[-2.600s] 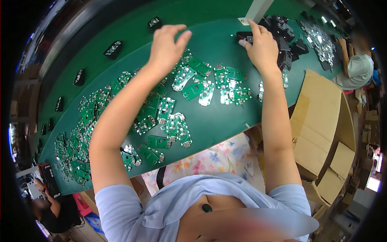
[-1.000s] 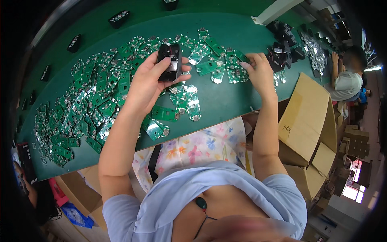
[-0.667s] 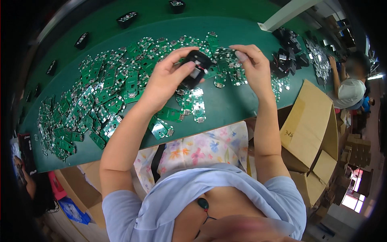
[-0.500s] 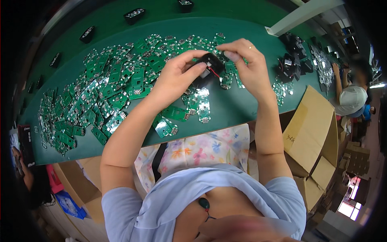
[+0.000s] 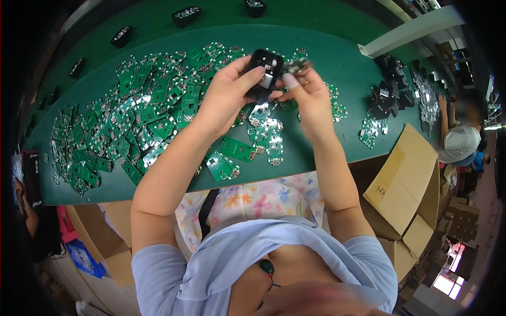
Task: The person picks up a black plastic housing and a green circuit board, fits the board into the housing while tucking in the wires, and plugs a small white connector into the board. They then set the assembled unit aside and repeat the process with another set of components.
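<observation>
While the left hand [image 5: 224,95] grasps an oblong black plastic housing [image 5: 268,73], thumb laid over its left side and open face turned up toward us, the right hand [image 5: 314,105] pinches a small green printed circuit board [image 5: 298,66] between thumb and fingers. We take the key relation to be one of angle: the housing's long axis points away from the body, its far end leaning slightly right, whereas the board's, though blurred, lies nearly crosswise to it. We find the board just right of the housing's upper half; whether the two touch, we cannot tell. We note both raised above the dark green tabletop [image 5: 345,68], with loose green circuit boards [image 5: 153,110] spread mainly leftward.
</observation>
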Motion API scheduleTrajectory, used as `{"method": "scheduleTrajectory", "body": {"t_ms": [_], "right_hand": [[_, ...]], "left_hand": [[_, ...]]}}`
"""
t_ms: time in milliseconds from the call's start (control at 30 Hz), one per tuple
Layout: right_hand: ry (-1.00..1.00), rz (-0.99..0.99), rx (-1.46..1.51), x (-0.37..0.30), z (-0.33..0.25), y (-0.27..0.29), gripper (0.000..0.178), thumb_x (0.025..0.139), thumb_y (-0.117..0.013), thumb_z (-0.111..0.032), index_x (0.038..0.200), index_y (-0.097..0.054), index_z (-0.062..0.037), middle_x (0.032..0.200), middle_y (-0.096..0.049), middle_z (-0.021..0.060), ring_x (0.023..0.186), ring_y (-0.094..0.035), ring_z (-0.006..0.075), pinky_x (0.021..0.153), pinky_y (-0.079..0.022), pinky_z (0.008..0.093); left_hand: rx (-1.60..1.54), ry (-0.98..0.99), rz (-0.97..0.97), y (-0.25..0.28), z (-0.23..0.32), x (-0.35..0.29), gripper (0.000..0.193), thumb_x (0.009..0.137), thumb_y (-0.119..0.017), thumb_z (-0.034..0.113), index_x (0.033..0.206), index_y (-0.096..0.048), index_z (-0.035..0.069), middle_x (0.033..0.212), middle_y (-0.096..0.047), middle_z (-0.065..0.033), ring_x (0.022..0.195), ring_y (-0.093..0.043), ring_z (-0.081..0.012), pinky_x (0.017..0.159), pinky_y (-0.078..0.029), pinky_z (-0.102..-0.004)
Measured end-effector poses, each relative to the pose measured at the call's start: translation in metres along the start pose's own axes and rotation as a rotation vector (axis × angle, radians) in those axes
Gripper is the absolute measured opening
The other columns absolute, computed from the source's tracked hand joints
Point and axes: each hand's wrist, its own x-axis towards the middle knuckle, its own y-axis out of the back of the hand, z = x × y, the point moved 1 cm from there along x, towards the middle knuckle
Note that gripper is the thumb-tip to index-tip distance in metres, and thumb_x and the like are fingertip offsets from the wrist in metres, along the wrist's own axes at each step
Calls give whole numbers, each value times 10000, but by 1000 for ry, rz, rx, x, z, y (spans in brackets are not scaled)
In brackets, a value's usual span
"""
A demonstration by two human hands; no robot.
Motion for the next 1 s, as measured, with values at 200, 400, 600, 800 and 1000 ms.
{"method": "scheduleTrajectory", "body": {"t_ms": [200, 400, 600, 800, 1000], "right_hand": [[539, 230, -362, -12, -20, 8, 424, 915, -504, -30, 1318, -385, 19, 808, -559, 37, 672, -522, 78, 604, -441, 194], [680, 89, -507, -26, -28, -2, 440, 900, -527, -30, 1302, -364, 41, 792, -565, 37, 666, -503, 79, 631, -417, 194], [591, 42, -418, -26, -24, -6, 438, 888, -554, -46, 1287, -388, 27, 801, -575, 45, 713, -525, 96, 693, -434, 218], [470, 27, -457, -22, -22, -6, 431, 891, -535, -21, 1288, -373, 17, 787, -583, 64, 733, -549, 118, 687, -454, 235], [410, -22, -462, -22, -21, -10, 436, 897, -562, -61, 1291, -384, -2, 802, -557, 26, 725, -505, 82, 619, -408, 200]], "left_hand": [[176, -39, 139, -2, -2, -4, 273, 941, -500, 163, 1164, -516, 6, 921, -653, -134, 757, -664, -195, 723, -536, -288], [201, -110, 184, -2, -9, -1, 250, 936, -506, 138, 1148, -539, 9, 859, -615, -47, 730, -634, -142, 692, -525, -266], [186, -102, 142, -8, -4, -8, 260, 933, -523, 153, 1148, -540, 8, 826, -586, -12, 732, -597, -108, 697, -509, -254], [154, -159, 132, -7, -8, -10, 311, 920, -556, 170, 1165, -545, -22, 854, -615, -35, 752, -579, -90, 701, -480, -236], [326, -218, 110, -7, -10, -9, 305, 892, -610, 245, 1088, -589, 12, 841, -610, -25, 758, -537, -67, 669, -439, -220]]}}
